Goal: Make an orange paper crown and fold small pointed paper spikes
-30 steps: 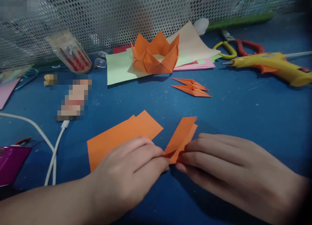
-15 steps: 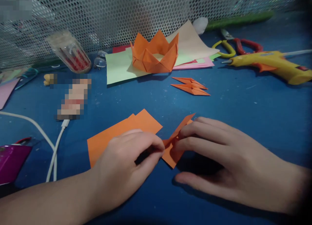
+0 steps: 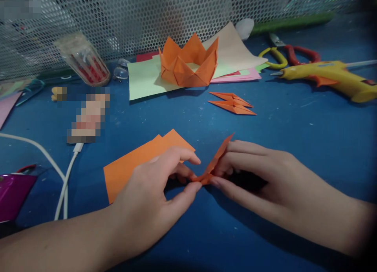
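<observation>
Since half a second ago, our right hand (image 3: 273, 177) has brought its thumb in against the folded paper (image 3: 220, 152), our left hand (image 3: 156, 185) has raised its index finger off it, and the orange flap that lay spread toward the table's near edge is drawn up. We have the paper just above the table (image 3: 188, 232) or on it, we cannot tell which, toward the near edge, one end slanting up. Our left hand is half open, pinching the lower end between thumb and lower fingers; our right grips beside it, thumb against curled fingertips. Orange sheets (image 3: 126, 170) lie partly under our left hand. Farther off, we see two pointed folded pieces (image 3: 235, 103) side by side, and, toward the far edge, an orange paper crown (image 3: 194, 73) standing on a pale green sheet (image 3: 144, 81). Near the table's far right corner lies a yellow glue gun (image 3: 332, 77).
</observation>
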### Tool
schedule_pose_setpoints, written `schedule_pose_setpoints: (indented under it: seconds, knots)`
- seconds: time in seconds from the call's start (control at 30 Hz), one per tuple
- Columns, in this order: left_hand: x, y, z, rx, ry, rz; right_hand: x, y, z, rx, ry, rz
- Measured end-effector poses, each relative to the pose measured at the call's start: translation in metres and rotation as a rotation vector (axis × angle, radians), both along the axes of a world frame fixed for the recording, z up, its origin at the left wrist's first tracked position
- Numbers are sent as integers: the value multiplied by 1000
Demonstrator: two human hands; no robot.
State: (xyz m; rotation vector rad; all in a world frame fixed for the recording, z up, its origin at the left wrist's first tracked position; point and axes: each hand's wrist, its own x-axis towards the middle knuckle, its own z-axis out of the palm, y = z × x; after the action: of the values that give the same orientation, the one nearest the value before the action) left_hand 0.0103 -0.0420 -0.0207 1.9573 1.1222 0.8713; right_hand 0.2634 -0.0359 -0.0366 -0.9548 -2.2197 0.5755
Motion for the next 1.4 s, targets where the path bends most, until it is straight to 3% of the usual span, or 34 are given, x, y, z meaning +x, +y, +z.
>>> schedule_pose_setpoints:
  seconds: [0.13, 0.43, 0.63, 0.97, 1.1, 1.27, 1.4]
  knots:
    - [1, -1, 0, -47, -38, -24, 0, -1, 5, -62, -36, 3]
    - [7, 0, 4, 21, 33, 14, 0, -5, 11, -58, -44, -17]
    - [6, 1, 4, 37, 65, -6, -2, -6, 6, -50, -11, -31]
    - [10, -2, 3, 257, 251, -65, -1, -4, 3, -44, -38, -86]
    - [9, -3, 6, 302, 264, -103, -1, -7, 2, 31, -83, -86]
    - [8, -3, 5, 259, 224, -111, 3, -9, 0, 308, -141, -190]
    - [7, -2, 2, 232, 199, -109, 7, -7, -2, 322, -203, -81]
